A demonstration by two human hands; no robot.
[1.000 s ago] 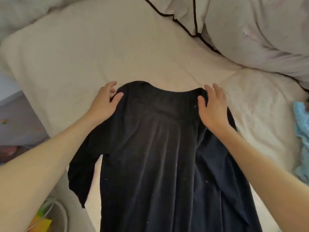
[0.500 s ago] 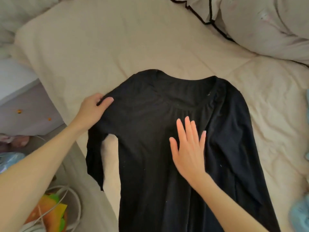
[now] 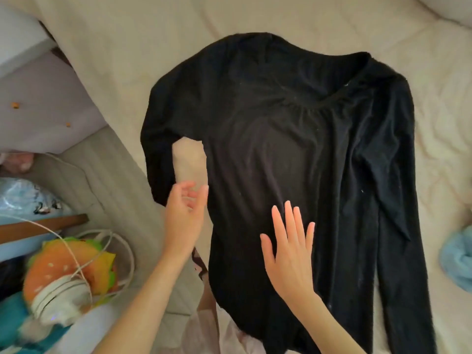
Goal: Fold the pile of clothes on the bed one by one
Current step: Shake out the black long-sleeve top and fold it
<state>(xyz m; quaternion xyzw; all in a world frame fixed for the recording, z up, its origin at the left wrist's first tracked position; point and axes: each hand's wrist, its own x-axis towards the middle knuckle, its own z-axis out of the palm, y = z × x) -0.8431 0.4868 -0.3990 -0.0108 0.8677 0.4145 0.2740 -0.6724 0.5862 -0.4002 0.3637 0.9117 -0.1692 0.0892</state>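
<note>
A black long-sleeved top (image 3: 286,139) lies spread face up on the cream bed sheet (image 3: 127,47), neckline toward the far side. Its left sleeve hangs bent over the bed's left edge; its right sleeve lies straight along the body. My right hand (image 3: 288,246) lies flat with straight fingers on the lower middle of the top. My left hand (image 3: 185,215) hovers by the top's left side, fingers loosely curled, holding nothing, just below the end of the left sleeve.
A light blue garment (image 3: 457,261) lies at the bed's right edge. On the floor to the left sit a burger-shaped plush (image 3: 69,264), white cables (image 3: 107,241) and a plastic bag (image 3: 23,195). A white pillow corner (image 3: 449,8) shows top right.
My left hand let go of the left shoulder and dropped down beside the top's left side. My right hand slid down from the chest to the lower middle. The view shifted nearer.
</note>
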